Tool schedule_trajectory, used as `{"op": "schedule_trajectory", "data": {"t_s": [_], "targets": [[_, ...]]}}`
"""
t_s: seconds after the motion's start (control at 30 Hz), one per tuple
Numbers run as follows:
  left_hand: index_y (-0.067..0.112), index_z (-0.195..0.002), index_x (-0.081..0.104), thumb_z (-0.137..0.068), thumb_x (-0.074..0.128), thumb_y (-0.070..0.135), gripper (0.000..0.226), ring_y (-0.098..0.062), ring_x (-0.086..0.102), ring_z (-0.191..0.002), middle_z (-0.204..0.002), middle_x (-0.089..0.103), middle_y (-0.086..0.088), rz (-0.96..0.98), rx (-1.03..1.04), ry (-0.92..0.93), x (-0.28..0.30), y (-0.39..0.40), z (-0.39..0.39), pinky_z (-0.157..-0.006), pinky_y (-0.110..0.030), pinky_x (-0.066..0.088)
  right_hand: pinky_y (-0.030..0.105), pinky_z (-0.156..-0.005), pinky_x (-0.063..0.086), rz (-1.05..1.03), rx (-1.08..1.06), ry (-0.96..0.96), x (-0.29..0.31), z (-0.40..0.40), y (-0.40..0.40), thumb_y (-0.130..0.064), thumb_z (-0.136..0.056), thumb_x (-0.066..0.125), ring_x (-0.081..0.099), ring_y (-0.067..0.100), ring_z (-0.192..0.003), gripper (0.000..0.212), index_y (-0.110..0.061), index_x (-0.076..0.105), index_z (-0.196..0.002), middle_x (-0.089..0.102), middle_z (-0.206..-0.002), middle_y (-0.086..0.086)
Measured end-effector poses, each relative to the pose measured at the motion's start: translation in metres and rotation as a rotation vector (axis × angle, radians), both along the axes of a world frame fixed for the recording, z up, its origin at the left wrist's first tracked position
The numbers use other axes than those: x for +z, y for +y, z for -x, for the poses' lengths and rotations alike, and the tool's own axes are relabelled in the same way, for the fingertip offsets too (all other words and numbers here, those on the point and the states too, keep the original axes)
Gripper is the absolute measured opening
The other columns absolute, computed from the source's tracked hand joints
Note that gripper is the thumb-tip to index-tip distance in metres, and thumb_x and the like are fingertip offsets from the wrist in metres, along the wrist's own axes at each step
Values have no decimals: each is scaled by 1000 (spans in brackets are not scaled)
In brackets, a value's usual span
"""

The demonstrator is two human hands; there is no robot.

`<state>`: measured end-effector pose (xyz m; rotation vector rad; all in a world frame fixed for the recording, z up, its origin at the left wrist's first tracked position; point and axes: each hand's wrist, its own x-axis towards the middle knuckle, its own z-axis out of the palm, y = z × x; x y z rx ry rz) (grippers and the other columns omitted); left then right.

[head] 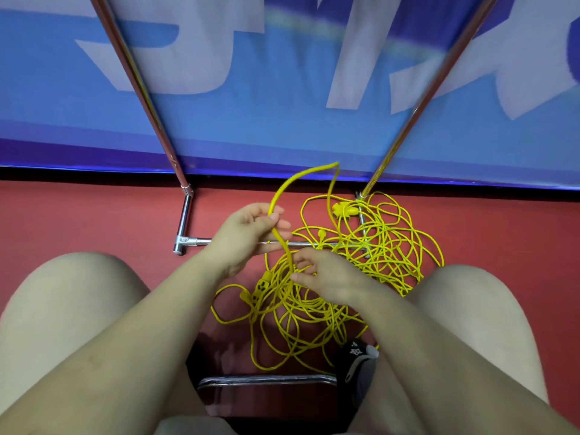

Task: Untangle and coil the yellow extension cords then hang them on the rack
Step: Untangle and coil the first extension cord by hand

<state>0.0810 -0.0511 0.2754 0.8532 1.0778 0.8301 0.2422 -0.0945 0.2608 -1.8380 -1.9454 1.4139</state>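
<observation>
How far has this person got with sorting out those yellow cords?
Barely started. Nothing looks coiled or hung: the rack poles carry no cord, and most of the yellow cords lie tangled on the red floor. In hand: the left hand grips one raised strand, the right hand holding it lower down. Untangling, coiling and hanging remain.

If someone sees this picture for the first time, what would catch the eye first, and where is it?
First, the bright tangle of yellow cords spread on the red floor, between the person's knees and over the foot bars of the metal rack. Next, the left hand holds one strand up in an arch above the pile, and the right hand pinches it lower down. Behind stands a large blue banner.
</observation>
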Motion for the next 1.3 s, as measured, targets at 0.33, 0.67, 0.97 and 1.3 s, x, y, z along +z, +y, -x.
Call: {"op": "schedule_trajectory", "data": {"t_s": [0.33, 0.67, 0.97, 1.3], "targets": [[22, -102, 59, -99, 39, 29, 21, -9, 61, -91, -97, 67, 4, 55, -112, 57, -5, -1, -1, -84, -24, 45, 25, -58, 51, -7, -527, 443, 20, 1, 15, -15, -93, 54, 61, 18, -66, 7, -13, 49, -98, 61, -93, 11], [11, -93, 54, -96, 52, 15, 5, -24, 58, -83, -86, 62, -3, -323, -509, 737, -36, -11, 6, -77, -30, 44, 28, -64, 56, 109, -1080, 968, 28, -25, 30, -14, -94, 52, 65, 22, -83, 37, -4, 44, -128, 59, -91, 6], [19, -95, 55, -99, 42, 13, 15, -8, 67, -61, -72, 63, 1, -8, -83, 127, -12, -6, -2, -64, -30, 56, 29, -90, 46, -53, -121, 49, 7, -10, 9, -20, -85, 66, 58, 16, -100, 45, -14, 52, -127, 60, -114, 8], [22, -105, 58, -99, 38, 32, 23, -8, 67, -83, -96, 70, 1, 142, 20, -99, -10, 5, 1, -76, -26, 52, 33, -77, 51, -148, -260, 215, 14, -6, 14, -13, -89, 59, 65, 27, -79, 10, -15, 62, -98, 67, -85, 6]]}}
